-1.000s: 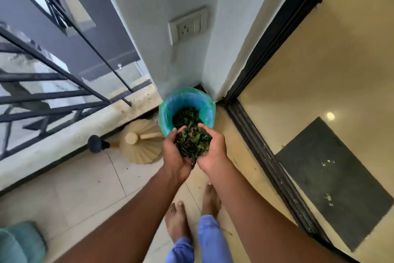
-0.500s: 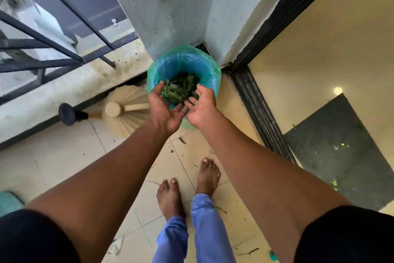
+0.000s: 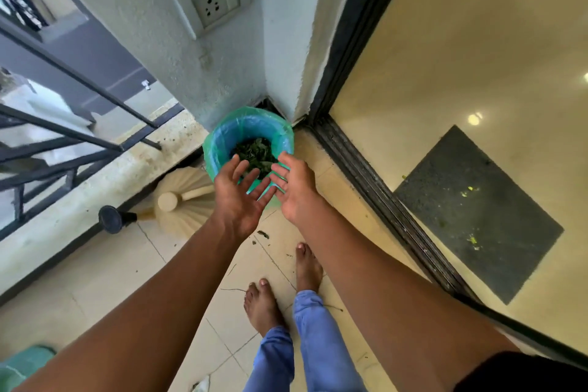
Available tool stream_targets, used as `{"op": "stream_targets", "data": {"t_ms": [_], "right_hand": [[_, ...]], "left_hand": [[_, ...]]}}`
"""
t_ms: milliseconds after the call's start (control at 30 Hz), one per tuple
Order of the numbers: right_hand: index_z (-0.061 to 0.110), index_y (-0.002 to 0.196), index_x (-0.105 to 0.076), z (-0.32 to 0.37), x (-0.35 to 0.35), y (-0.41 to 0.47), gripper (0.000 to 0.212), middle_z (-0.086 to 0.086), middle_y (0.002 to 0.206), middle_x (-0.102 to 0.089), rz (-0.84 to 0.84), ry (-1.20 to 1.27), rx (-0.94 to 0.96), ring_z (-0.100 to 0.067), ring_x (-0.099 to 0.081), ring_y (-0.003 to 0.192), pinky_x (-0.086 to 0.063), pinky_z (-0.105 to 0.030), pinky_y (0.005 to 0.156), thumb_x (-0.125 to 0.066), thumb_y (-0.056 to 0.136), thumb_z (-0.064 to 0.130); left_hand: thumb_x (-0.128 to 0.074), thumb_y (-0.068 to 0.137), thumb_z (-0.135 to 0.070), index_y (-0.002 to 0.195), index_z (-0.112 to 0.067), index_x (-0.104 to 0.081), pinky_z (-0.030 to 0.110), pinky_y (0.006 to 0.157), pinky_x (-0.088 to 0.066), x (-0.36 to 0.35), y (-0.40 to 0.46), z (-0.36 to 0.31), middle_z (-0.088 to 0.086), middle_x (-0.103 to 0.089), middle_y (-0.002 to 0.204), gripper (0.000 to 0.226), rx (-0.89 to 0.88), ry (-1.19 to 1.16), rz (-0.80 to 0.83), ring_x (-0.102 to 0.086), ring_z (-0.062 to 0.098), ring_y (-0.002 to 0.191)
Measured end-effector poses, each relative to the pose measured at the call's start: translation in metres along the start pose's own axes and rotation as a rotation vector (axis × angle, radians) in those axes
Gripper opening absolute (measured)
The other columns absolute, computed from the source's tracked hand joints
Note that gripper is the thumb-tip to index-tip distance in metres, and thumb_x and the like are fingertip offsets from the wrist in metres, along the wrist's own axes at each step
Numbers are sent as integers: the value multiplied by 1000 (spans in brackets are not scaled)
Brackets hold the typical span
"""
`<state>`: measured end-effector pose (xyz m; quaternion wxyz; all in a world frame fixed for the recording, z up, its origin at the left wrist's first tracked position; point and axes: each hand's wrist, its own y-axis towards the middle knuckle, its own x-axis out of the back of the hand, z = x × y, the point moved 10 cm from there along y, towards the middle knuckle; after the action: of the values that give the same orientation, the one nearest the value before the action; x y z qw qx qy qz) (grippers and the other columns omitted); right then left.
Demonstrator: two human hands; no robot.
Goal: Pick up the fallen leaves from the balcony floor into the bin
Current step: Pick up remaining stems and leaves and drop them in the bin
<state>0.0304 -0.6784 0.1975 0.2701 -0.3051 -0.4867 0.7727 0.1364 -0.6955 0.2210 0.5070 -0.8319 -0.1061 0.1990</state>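
While both my hands hover spread and empty over the round bin lined with a green plastic bag point(image 3: 222, 150), the dark green fallen leaves point(image 3: 254, 153) lie heaped inside it. Left hand point(image 3: 237, 197) palm up, fingers apart; right hand point(image 3: 294, 188) open beside it, fingertips nearly touching. Note: brush palms together directly above the opening so clinging bits drop in, not onto the pale tiled balcony floor point(image 3: 95, 280). A few leaf scraps point(image 3: 263, 234) lie by my feet; judged next to collect. Cream fan-shaped broom head point(image 3: 181, 201) lies just left of the bin.
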Motion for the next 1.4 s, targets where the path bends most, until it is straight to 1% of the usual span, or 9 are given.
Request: {"op": "stream_targets", "data": {"t_ms": [233, 333, 567, 833, 1000, 1100, 1200, 1300, 1400], "right_hand": [[10, 121, -66, 64, 68, -197, 25, -12, 124, -69, -21, -7, 237, -18, -65, 98, -51, -27, 81, -58, 101, 23], [6, 122, -67, 91, 106, -290, 26, -14, 121, -71, -22, 1, 373, -21, -67, 103, -53, -31, 93, -56, 102, 18], [13, 103, -75, 96, 246, -471, 16, -2, 98, -77, -198, -27, 594, -15, -71, 91, -54, -37, 89, -60, 99, 15], [18, 103, -75, 6, 476, -577, 15, -1, 101, -76, -473, 153, 647, -17, -71, 98, -57, -33, 85, -62, 100, 24], [18, 92, -76, -89, 622, -636, 11, -3, 94, -77, -659, 280, 641, -17, -71, 86, -55, -26, 71, -67, 93, 23], [18, 86, -75, -149, 696, -671, 19, -3, 90, -77, -811, 318, 602, -23, -72, 89, -58, -40, 81, -66, 83, 34], [15, 91, -77, -199, 756, -700, 37, -7, 95, -77, -919, 374, 577, -30, -71, 96, -57, -45, 86, -58, 71, 40], [15, 86, -75, -247, 807, -721, 43, -10, 97, -75, -1011, 481, 561, -34, -70, 98, -56, -49, 89, -55, 67, 49], [24, 76, -74, -285, 843, -749, 20, -5, 96, -76, -1090, 587, 523, -29, -70, 97, -55, -48, 91, -60, 77, 38]], "left_hand": [[-51, 102, -40, 139, -14, -57, 50, 111, -46, -55, -179, 5, 10, -66, 135, 45, -20, 286, 290, -63, 33, 124], [-49, 102, -33, 140, -14, -56, 49, 111, -46, -83, -259, 19, 8, -68, 133, 43, -41, 462, 397, -63, 33, 124], [-51, 103, -28, 129, -18, -67, 49, 102, -54, -151, -435, 108, 3, -72, 124, 31, -177, 1005, 708, -71, 28, 110], [-55, 104, -26, 118, -24, -73, 48, 99, -56, -180, -561, 296, 0, -76, 115, 23, -273, 1492, 970, -73, 24, 105], [-53, 105, -24, 122, -20, -70, 48, 98, -55, -171, -635, 445, -2, -76, 114, 24, -227, 1752, 1157, -72, 26, 106], [-58, 101, -29, 119, -22, -72, 49, 98, -53, -160, -671, 535, -1, -77, 112, 23, -150, 1856, 1260, -72, 27, 106], [-77, 81, -54, 102, -32, -79, 47, 93, -53, -147, -708, 618, -2, -78, 109, 30, -37, 1949, 1376, -72, 28, 104], [-70, 82, -36, 94, -31, -80, 38, 83, -52, -134, -732, 696, -4, -79, 100, 16, 42, 2047, 1483, -71, 28, 97], [-61, 98, -25, 104, -29, -73, 36, 84, -52, -122, -756, 757, -4, -78, 102, 14, 51, 2179, 1587, -72, 25, 99]]}}
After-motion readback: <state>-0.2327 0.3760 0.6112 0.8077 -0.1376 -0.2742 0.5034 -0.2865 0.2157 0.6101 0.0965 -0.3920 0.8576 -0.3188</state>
